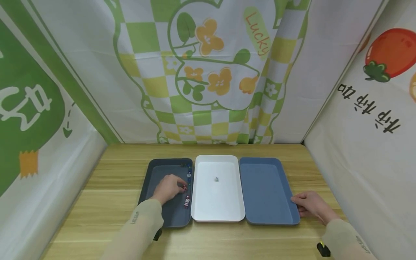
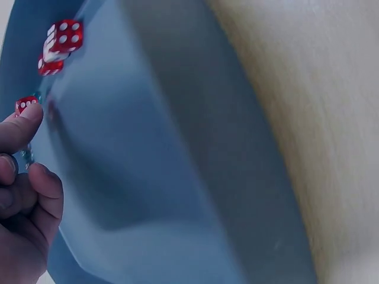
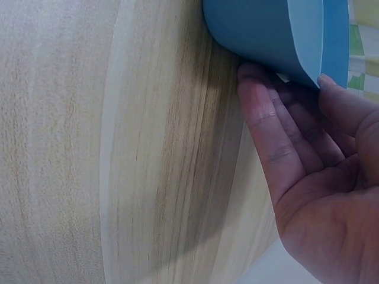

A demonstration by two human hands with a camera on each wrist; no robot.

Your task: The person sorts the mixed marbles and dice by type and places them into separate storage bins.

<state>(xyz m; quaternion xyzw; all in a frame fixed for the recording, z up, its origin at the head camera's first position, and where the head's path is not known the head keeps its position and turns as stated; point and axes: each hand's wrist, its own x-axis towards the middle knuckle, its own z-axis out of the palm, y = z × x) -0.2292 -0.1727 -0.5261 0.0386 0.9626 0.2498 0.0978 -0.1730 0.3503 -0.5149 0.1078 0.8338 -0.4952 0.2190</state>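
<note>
My left hand point(image 1: 168, 188) reaches into the dark grey tray point(image 1: 169, 220) and pinches a red die point(image 2: 26, 105) with white dots near the tray's right wall. Closer to the front of that tray lie more red dice point(image 2: 65, 36), with a whitish one among them. Behind the hand, a row of small blue and greenish dice point(image 1: 189, 174) runs along the same wall. On the far right, my right hand point(image 1: 312, 205) grips the side of the blue tray point(image 1: 268, 191); the right wrist view shows the thumb on its rim point(image 3: 320, 83) and the fingers against the outside.
Between the two other trays stands a white tray point(image 1: 217, 209) with one white die point(image 1: 216, 179) inside. All three trays sit side by side on a wooden table point(image 1: 107, 202). A printed curtain point(image 1: 201, 122) hangs behind the table, and fabric walls rise on both sides.
</note>
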